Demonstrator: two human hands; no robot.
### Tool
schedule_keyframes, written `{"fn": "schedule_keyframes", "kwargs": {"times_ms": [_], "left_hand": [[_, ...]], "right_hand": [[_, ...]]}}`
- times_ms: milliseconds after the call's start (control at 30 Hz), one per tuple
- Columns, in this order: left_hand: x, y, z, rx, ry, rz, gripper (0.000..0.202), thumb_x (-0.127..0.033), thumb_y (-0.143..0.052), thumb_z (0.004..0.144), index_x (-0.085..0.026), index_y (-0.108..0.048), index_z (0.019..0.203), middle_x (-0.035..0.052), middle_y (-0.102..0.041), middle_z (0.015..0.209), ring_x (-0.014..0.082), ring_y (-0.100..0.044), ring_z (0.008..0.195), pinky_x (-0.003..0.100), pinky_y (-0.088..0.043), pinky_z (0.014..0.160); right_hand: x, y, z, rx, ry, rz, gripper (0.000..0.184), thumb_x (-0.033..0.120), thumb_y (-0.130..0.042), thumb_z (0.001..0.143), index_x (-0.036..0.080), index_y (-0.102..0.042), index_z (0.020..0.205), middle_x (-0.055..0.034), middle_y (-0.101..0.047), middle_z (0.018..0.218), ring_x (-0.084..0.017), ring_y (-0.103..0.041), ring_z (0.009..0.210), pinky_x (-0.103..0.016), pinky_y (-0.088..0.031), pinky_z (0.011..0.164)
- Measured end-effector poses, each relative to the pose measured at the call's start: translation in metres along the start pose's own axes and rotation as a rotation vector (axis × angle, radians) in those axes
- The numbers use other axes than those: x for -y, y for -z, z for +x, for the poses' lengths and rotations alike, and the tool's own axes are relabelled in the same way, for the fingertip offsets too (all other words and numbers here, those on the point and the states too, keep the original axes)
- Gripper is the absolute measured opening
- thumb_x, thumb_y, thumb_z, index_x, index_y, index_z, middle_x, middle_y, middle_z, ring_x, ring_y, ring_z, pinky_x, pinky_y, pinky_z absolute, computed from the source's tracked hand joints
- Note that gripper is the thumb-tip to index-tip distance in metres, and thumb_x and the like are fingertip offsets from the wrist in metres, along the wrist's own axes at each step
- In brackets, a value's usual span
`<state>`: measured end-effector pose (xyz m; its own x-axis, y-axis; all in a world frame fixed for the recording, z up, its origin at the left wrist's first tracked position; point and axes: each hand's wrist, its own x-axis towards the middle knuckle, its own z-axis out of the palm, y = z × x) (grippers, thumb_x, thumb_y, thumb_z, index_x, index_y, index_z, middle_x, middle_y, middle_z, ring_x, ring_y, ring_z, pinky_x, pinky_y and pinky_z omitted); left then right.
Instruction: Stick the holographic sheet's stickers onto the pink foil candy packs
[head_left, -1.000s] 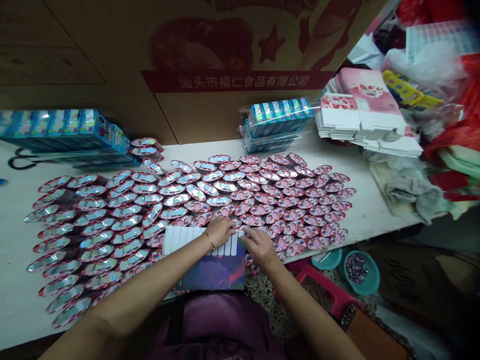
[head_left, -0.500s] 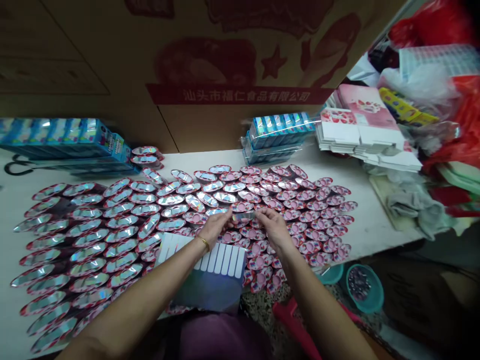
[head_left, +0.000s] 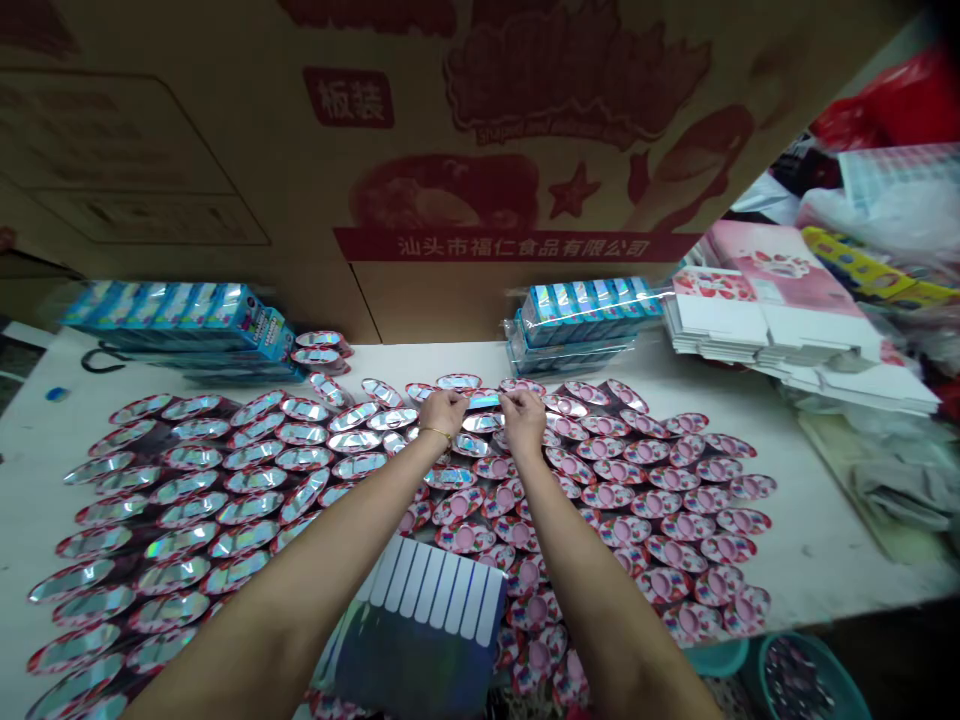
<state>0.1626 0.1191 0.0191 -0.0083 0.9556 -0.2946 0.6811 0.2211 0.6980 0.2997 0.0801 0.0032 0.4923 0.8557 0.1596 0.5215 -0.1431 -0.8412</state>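
My left hand (head_left: 442, 412) and my right hand (head_left: 523, 415) are closed, each pinching one end of a shiny silver sticker strip (head_left: 484, 401). The strip is stretched level over the back rows of oval-topped packs; whether it touches the one beneath cannot be made out. To the left, the packs (head_left: 178, 541) have shiny strips across their tops. On the right, other packs (head_left: 664, 583) show pink tops with a round shape in the middle. Nearest my body lies a sticker sheet (head_left: 420, 640), dark and glossy where strips are gone, with a row of pale strips along its far part.
A large cardboard carton (head_left: 442, 300) walls off the back. Wrapped blue boxes stand at left (head_left: 172, 310) and right (head_left: 585, 310). Flat pink-and-white cartons (head_left: 780, 290) are stacked at the right, near a grey cloth (head_left: 904, 495). A teal basin (head_left: 806, 680) sits below the table edge.
Both hands have moved away from my body, carrying the strip from the middle rows to the back rows. My view has tilted up, showing more of the carton.
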Motion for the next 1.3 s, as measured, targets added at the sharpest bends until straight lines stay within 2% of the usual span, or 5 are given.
{"fn": "schedule_keyframes", "kwargs": {"times_ms": [433,767,867,1033,1300], "left_hand": [[-0.017,0.003,0.014,0.035,0.033,0.437,0.024,-0.024,-0.051,0.073,-0.015,-0.066,0.090,0.0123,-0.067,0.085,0.0240,-0.060,0.080,0.031,-0.042,0.067],[0.003,0.028,-0.027,0.062,-0.437,0.593,0.037,-0.019,-0.044,0.078,-0.021,-0.055,0.113,0.0128,-0.053,0.106,0.0282,-0.046,0.100,0.042,-0.034,0.085],[0.030,0.068,-0.052,-0.073,-0.370,0.466,0.039,-0.030,-0.039,0.083,-0.019,-0.050,0.119,0.0112,-0.053,0.111,0.0254,-0.046,0.104,0.038,-0.034,0.089],[0.124,0.148,-0.135,0.022,-0.094,0.366,0.047,-0.046,-0.036,0.082,-0.018,-0.051,0.116,0.0072,-0.061,0.096,0.0216,-0.055,0.091,0.032,-0.042,0.082],[0.181,0.151,-0.202,0.093,-0.025,-0.037,0.064,-0.031,-0.058,0.066,-0.017,-0.040,0.126,0.0089,-0.052,0.110,0.0182,-0.053,0.090,0.033,-0.045,0.080]], "right_hand": [[-0.002,-0.010,0.021,0.087,0.057,-0.433,0.016,0.026,-0.051,0.077,0.019,-0.065,0.077,-0.0077,-0.057,0.084,-0.022,-0.043,0.082,-0.033,-0.028,0.071],[0.004,0.022,0.008,0.254,0.387,-0.507,0.030,0.011,-0.048,0.075,0.025,-0.065,0.096,-0.0090,-0.058,0.095,-0.023,-0.046,0.088,-0.036,-0.033,0.076],[0.009,0.066,-0.026,0.212,0.172,-0.254,0.028,0.022,-0.040,0.082,0.019,-0.067,0.091,-0.0074,-0.060,0.090,-0.020,-0.051,0.086,-0.032,-0.038,0.075],[0.022,0.135,-0.158,0.709,-0.326,0.028,0.029,0.045,-0.055,0.074,0.020,-0.068,0.082,-0.0027,-0.066,0.073,-0.019,-0.058,0.069,-0.030,-0.044,0.065],[0.048,0.094,-0.261,0.386,-0.535,0.390,0.030,0.046,-0.063,0.065,0.022,-0.046,0.068,0.0070,-0.046,0.050,-0.010,-0.043,0.043,-0.022,-0.034,0.043]]}}
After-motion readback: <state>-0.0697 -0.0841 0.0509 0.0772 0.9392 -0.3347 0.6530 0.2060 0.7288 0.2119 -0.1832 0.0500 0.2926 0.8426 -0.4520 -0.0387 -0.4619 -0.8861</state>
